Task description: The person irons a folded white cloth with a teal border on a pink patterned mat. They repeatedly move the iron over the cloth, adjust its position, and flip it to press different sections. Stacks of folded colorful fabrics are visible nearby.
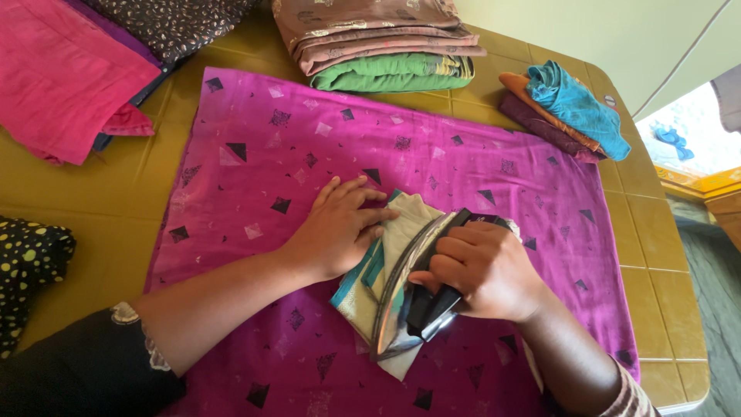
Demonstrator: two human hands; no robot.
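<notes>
We press our left hand [340,225] flat, fingers spread, on the small cream-and-teal folded cloth [386,255] mid-table [116,193] on the magenta sheet [432,154] to steady it, while our right hand [482,270] grips the iron [409,293] tilted over it.

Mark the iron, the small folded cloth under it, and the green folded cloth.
metal iron with black handle [397,297], head view, shiny soleplate side
cream-and-teal folded cloth [405,220], head view, upper cream part
green folded cloth [378,75], head view, front fold
</notes>
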